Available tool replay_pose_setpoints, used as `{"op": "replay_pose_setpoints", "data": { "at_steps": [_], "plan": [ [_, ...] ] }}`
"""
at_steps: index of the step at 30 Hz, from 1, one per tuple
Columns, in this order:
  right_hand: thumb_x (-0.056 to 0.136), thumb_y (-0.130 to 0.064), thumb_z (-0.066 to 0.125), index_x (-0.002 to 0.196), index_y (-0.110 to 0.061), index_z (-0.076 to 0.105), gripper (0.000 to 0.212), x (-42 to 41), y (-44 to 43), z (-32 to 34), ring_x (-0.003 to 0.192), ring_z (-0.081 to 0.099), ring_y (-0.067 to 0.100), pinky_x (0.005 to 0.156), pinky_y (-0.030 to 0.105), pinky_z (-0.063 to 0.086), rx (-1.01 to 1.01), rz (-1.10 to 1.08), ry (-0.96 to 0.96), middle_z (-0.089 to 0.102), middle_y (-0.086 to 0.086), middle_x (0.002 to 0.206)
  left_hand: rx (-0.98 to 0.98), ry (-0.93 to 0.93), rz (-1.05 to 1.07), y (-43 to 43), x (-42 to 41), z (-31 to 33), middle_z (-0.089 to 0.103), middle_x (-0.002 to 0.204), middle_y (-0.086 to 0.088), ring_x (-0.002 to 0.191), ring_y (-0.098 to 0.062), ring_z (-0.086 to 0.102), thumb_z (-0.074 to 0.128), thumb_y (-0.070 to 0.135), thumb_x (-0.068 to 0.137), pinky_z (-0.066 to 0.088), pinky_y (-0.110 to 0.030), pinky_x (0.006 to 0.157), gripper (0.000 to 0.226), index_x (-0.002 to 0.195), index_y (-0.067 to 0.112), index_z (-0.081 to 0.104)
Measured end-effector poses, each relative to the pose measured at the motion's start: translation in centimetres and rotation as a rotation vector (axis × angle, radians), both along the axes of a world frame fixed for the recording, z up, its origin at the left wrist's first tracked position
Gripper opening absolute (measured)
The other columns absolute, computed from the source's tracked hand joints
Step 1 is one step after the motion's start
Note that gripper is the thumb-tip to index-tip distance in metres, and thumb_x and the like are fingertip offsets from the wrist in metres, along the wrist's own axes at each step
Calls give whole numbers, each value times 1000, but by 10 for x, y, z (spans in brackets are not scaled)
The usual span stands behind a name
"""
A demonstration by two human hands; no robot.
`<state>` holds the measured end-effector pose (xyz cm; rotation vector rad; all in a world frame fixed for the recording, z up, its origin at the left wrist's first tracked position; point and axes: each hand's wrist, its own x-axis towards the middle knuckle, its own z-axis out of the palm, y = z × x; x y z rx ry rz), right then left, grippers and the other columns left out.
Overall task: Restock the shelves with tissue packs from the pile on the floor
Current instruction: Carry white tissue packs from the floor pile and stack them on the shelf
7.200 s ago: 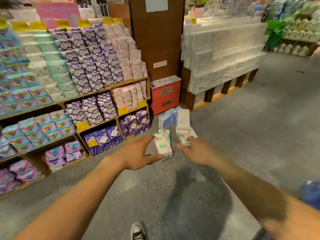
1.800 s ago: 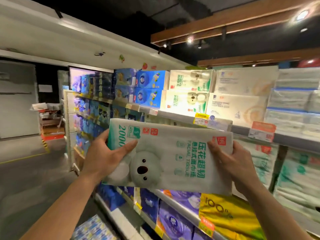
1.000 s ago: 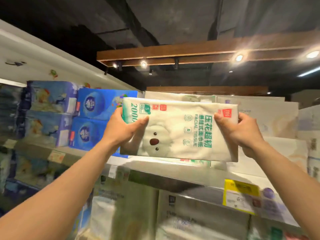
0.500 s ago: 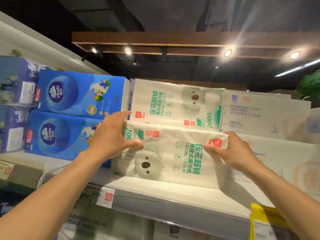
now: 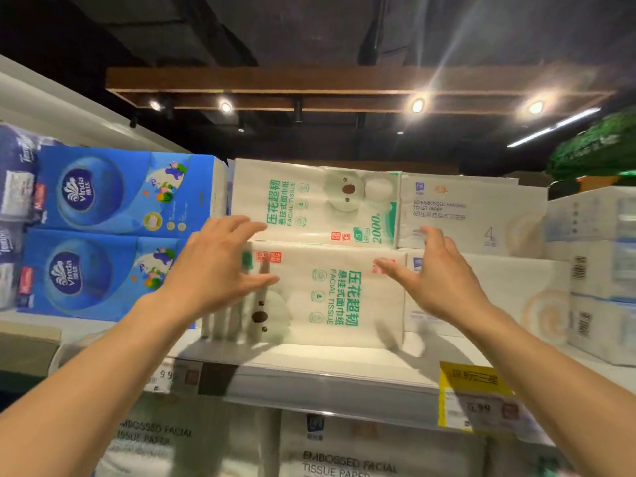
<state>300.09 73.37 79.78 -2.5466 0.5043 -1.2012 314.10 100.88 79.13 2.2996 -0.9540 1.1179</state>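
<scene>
Both hands hang released, fingers spread, gripping nothing: left hand (image 5: 220, 270) at the tissue pack's (image 5: 330, 301) 9 o'clock end, right hand (image 5: 437, 280) at 3 o'clock. The pack lies on the shelf (image 5: 327, 380), a matching pack (image 5: 309, 201) stacked at 12 and blue packs (image 5: 103, 270) at 9.

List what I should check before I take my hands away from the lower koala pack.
1. The lower pack rests flat on the shelf: ok.
2. It lies directly under the upper pack: ok.
3. The left hand is open, no grip: ok.
4. The right hand is open, no grip: ok.
5. Koala at the same end as on the upper pack: not ok, opposite ends.
6. Pushed fully back: cannot tell.
</scene>
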Motion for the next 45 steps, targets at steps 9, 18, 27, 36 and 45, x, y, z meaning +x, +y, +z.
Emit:
{"op": "replay_pose_setpoints", "data": {
  "at_steps": [9, 18, 27, 36, 45],
  "plan": [
    [88, -75, 52, 150, -22, 42, 82, -140, 2, -23, 140, 42, 24, 113, 41, 38, -188, -112, 244, 43, 3, 154, 308, 79, -454, -83, -129, -11, 35, 159, 10, 145, -12, 33, 52, 86, 71, 26, -32, 118, 100, 154, 35, 31],
    [92, -69, 53, 147, -16, 46, 77, -393, -50, -80, 138, 44, 28, 112, 38, 37, -58, -410, 383, 48, 9, 151, 484, 118, -878, -213, -330, -59, 37, 159, 5, 144, -13, 35, 35, 100, 60, 23, -25, 117, 119, 155, 28, 32],
    [90, -76, 41, 154, -13, 38, 89, -785, -76, -161, 144, 38, 28, 118, 41, 34, 208, -872, 527, 41, 10, 157, 612, 139, -1265, -348, -666, -147, 39, 157, -1, 142, -17, 37, 18, 105, 55, 23, -25, 116, 128, 155, 26, 31],
    [89, -78, 40, 138, -18, 50, 79, -1090, -87, -215, 127, 49, 33, 105, 44, 44, 420, -1276, 571, 53, 11, 137, 777, 119, -1589, -452, -987, -199, 31, 161, 3, 145, -16, 32, 51, 77, 81, 24, -27, 116, 93, 156, 29, 25],
    [87, -82, 37, 146, -16, 46, 89, -1328, -156, -259, 138, 45, 34, 109, 51, 43, 599, -1598, 528, 50, 11, 146, 920, 3, -1942, -601, -1270, -244, 38, 158, 0, 142, -16, 37, 40, 89, 73, 26, -27, 116, 106, 155, 22, 31]
  ]
}}
